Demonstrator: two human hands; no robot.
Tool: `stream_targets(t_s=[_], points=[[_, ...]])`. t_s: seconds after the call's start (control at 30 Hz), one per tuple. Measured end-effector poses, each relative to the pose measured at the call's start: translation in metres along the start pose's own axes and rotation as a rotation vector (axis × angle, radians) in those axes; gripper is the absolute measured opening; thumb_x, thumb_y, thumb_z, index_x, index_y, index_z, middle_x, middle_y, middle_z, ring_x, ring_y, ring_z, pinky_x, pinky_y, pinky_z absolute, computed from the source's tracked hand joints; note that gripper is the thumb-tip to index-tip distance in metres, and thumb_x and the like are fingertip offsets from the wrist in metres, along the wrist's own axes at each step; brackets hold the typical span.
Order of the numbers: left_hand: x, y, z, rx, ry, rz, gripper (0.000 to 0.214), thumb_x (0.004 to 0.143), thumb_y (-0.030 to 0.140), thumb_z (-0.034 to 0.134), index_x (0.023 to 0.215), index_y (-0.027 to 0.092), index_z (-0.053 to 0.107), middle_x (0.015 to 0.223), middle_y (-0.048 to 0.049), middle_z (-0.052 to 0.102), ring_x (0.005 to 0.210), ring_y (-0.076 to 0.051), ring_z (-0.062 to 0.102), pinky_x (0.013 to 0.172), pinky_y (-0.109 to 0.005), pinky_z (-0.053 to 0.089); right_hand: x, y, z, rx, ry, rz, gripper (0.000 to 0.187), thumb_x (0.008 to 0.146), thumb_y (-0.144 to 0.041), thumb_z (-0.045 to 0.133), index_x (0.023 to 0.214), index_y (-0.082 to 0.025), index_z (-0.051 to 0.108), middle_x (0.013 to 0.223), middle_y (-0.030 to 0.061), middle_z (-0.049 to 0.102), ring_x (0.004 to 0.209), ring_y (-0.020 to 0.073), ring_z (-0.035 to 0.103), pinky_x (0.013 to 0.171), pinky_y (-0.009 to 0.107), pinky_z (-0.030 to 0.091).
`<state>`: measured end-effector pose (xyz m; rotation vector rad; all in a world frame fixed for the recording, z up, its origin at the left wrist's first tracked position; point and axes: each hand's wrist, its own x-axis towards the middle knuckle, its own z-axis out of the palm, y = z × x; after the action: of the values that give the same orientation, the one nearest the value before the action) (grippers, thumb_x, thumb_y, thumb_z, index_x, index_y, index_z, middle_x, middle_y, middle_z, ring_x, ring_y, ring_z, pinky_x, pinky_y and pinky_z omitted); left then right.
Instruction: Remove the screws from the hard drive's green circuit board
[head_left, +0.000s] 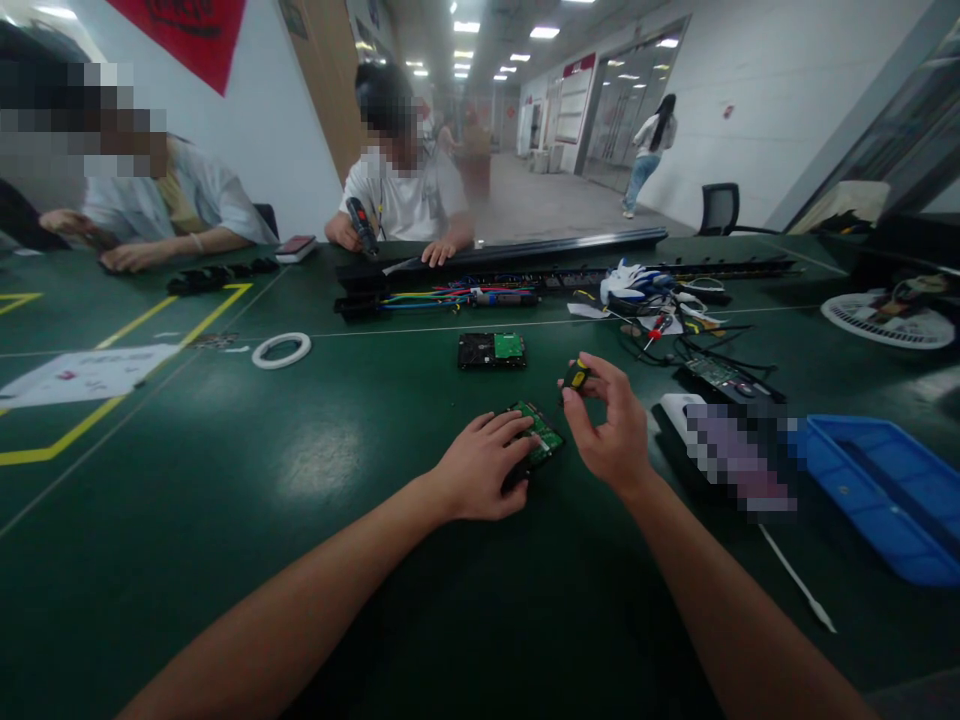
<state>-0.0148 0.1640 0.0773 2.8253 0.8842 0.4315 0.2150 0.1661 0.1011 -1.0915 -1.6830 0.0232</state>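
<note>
My left hand [491, 465] lies over a hard drive [546, 432] with a green circuit board facing up, its fingers across the board and thumb at the near edge, holding the drive against the table. Part of the drive is hidden under the palm. Just right of it, my right hand [611, 425] pinches a small yellow and black screwdriver [577, 375] by its handle, raised above the table. Its shaft is hard to make out. Farther back lies a second hard drive [491, 350], flat, with a green board at its right end.
A blue plastic tray [885, 490] and a white cable [799, 580] lie to the right. Wires, gloves [634, 283] and a red screwdriver [658, 330] are heaped behind. A white tape ring [282, 350] sits left. Across the table, a co-worker's hand holds a power screwdriver [361, 225].
</note>
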Motion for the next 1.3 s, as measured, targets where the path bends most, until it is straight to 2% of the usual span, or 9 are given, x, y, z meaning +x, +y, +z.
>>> stream_targets(t_s=[0.1,0.23,0.43,0.6,0.67,0.8,0.93,1.1,1.3], points=[[0.0,-0.003,-0.001,-0.008,0.0,0.013,0.066,0.086,0.041,0.065,0.149,0.023,0.054,0.162,-0.0131,0.049,0.153,-0.036,0.043,0.125,-0.061,0.034,-0.001,0.001,-0.001,0.021,0.008,0.027,0.052,0.098,-0.028,0.068,0.147,-0.029,0.051,0.131,0.0096,0.07,0.096,0.0226,0.076,0.089,0.046,0.067],[-0.001,-0.005,0.0,-0.018,0.009,0.024,0.066,0.086,0.04,0.065,0.148,0.021,0.054,0.162,-0.0143,0.049,0.152,-0.036,0.043,0.126,-0.06,0.033,0.002,-0.003,-0.003,-0.034,-0.004,-0.016,0.05,0.096,-0.03,0.072,0.143,-0.032,0.058,0.12,0.0067,0.07,0.092,0.0212,0.073,0.083,0.043,0.068],[-0.001,-0.007,0.002,-0.053,0.017,0.038,0.067,0.086,0.041,0.066,0.149,0.021,0.054,0.161,-0.0156,0.05,0.151,-0.038,0.044,0.123,-0.062,0.036,0.001,-0.003,-0.003,0.029,-0.003,-0.005,0.048,0.099,-0.025,0.064,0.146,-0.029,0.054,0.135,0.0097,0.07,0.104,0.0236,0.075,0.091,0.046,0.066],[-0.001,-0.007,0.003,-0.055,0.015,0.032,0.067,0.086,0.042,0.066,0.149,0.022,0.054,0.162,-0.0154,0.049,0.151,-0.039,0.044,0.123,-0.063,0.035,0.002,-0.002,-0.002,-0.059,0.075,-0.018,0.043,0.095,-0.029,0.072,0.136,-0.029,0.059,0.12,0.0078,0.072,0.089,0.0224,0.073,0.083,0.047,0.066],[-0.001,-0.007,0.003,-0.051,0.015,0.031,0.067,0.086,0.042,0.066,0.149,0.022,0.055,0.162,-0.015,0.049,0.152,-0.038,0.044,0.124,-0.062,0.034,0.003,-0.004,-0.002,-0.099,0.072,-0.05,0.041,0.094,-0.029,0.073,0.134,-0.03,0.061,0.118,0.0076,0.071,0.091,0.0231,0.071,0.082,0.046,0.066],[-0.001,-0.009,0.003,-0.041,0.024,0.042,0.067,0.086,0.042,0.066,0.149,0.022,0.056,0.161,-0.0147,0.05,0.152,-0.037,0.044,0.125,-0.06,0.035,0.002,-0.004,-0.003,-0.03,-0.004,-0.046,0.047,0.097,-0.025,0.067,0.143,-0.029,0.056,0.129,0.0089,0.07,0.105,0.0244,0.073,0.091,0.046,0.065],[0.0,-0.013,0.003,-0.048,0.023,0.061,0.067,0.086,0.042,0.066,0.149,0.023,0.056,0.161,-0.014,0.05,0.151,-0.037,0.045,0.123,-0.059,0.037,0.0,-0.001,-0.003,0.008,-0.025,0.009,0.053,0.097,-0.026,0.066,0.148,-0.029,0.05,0.132,0.01,0.069,0.099,0.0233,0.074,0.092,0.047,0.065],[-0.001,-0.014,0.004,-0.044,0.029,0.067,0.067,0.086,0.042,0.066,0.149,0.021,0.055,0.162,-0.0148,0.049,0.152,-0.037,0.044,0.124,-0.058,0.036,0.001,0.0,-0.004,-0.104,-0.011,-0.048,0.053,0.095,-0.03,0.071,0.145,-0.032,0.055,0.119,0.0078,0.07,0.095,0.024,0.069,0.087,0.047,0.064],[-0.002,-0.014,0.004,-0.041,0.03,0.071,0.066,0.088,0.042,0.064,0.149,0.02,0.056,0.162,-0.0151,0.05,0.152,-0.037,0.043,0.123,-0.059,0.036,-0.001,0.003,-0.001,-0.02,-0.065,-0.006,0.063,0.099,-0.027,0.064,0.158,-0.03,0.042,0.135,0.0106,0.067,0.096,0.023,0.074,0.091,0.046,0.065]])
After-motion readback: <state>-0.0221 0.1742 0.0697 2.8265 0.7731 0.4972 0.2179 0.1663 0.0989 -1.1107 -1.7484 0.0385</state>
